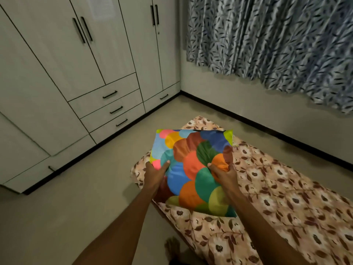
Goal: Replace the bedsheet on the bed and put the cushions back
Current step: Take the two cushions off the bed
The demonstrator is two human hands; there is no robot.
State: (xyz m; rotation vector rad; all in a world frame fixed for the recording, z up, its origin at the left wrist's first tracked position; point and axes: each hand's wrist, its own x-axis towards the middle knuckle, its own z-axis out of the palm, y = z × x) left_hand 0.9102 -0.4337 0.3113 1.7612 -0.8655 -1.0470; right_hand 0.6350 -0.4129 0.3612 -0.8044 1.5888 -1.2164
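A square cushion (193,169) with bright overlapping circles of many colours is held over the near-left end of the bed. My left hand (155,174) grips its left edge, thumb on top. My right hand (223,174) pinches a fold of its cover near the right edge. Under it lies a low bed covered by a beige bedsheet (286,197) with brown flowers and leaves, running from the centre to the lower right. The cushion's lower corner rests close to the sheet; whether it touches is unclear.
A pale wardrobe (66,64) with black handles and drawers fills the left wall. Blue-grey leaf-patterned curtains (277,39) hang at the upper right. Beige floor (76,217) lies left of the bed. A bare foot (172,247) stands by the bed's near edge.
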